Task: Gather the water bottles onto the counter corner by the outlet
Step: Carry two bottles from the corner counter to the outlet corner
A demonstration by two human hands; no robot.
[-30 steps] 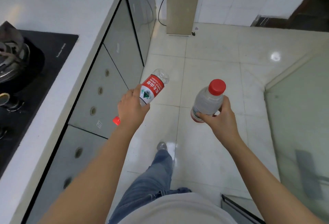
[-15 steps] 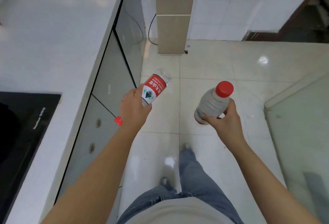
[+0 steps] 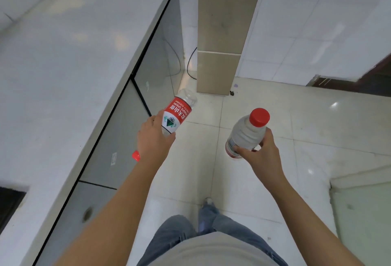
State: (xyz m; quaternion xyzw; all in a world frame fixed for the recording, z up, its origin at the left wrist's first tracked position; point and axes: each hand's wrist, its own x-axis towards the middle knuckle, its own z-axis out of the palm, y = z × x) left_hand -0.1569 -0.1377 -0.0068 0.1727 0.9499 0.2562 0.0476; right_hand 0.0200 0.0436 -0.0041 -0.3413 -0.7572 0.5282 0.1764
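My left hand (image 3: 153, 141) grips a clear water bottle with a red label (image 3: 176, 114), tilted so its base points away and its red cap (image 3: 135, 155) sticks out below my wrist. My right hand (image 3: 261, 154) holds a second clear water bottle (image 3: 246, 134) around its lower half, its red cap (image 3: 259, 117) facing up toward me. Both bottles hang over the tiled floor, to the right of the white counter (image 3: 69, 71). No outlet shows in this view.
Grey cabinet doors (image 3: 118, 138) run under the counter edge. A beige column-like appliance (image 3: 222, 39) stands against the far wall with a black cable (image 3: 190, 62) beside it. A black cooktop corner (image 3: 10, 200) sits at lower left. My legs and a shoe (image 3: 208, 202) are below.
I have walked forward along the counter: the cooktop slid down toward the frame's lower-left corner and the beige appliance came closer. Both hands keep the same grip on their bottles.
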